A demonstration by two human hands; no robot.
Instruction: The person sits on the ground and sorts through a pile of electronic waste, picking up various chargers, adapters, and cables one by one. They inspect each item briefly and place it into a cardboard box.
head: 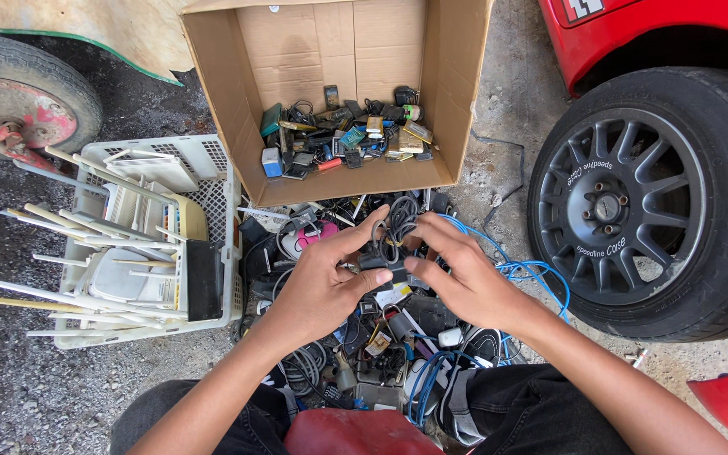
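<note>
Head view: our left hand (318, 286) and right hand (465, 282) pinch a black adapter (385, 268) together. Beyond it, the cardboard box (229, 109) holds some sorted electronics; the cable pile (381, 354) beneath remains large.

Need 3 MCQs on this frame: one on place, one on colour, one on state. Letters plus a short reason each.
1. Where is the cardboard box?
A) beyond the cable pile
B) on the person's lap
C) inside the crate

2. The cable by the right hand is
A) yellow
B) blue
C) green

3. The small black part is
A) lying in the box
B) held between both hands
C) on the tyre

Answers: 1 A, the box stands open past the pile. 2 B, blue loops trail beside the wrist. 3 B, left hand and right hand fingers close on it.
</note>
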